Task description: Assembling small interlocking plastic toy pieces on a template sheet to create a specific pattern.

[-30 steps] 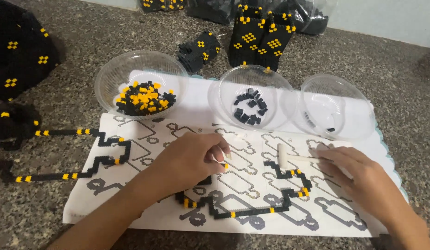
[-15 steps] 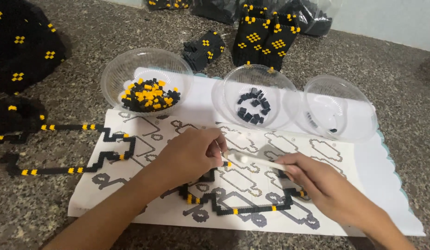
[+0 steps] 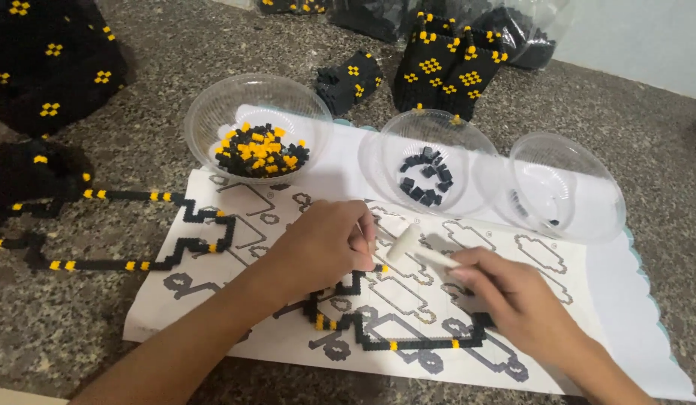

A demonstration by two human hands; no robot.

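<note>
Head view: left hand (image 3: 325,251) pinches the black-and-yellow block chain (image 3: 393,341) on the pattern sheet (image 3: 235,315); right hand (image 3: 517,300) grips a small white mallet (image 3: 415,246).

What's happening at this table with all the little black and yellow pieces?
A person is assembling a chain of black and yellow blocks on a printed pattern sheet. The left hand presses on the chain, while the right hand holds a small white mallet beside it. Three clear bowls stand behind.
</note>
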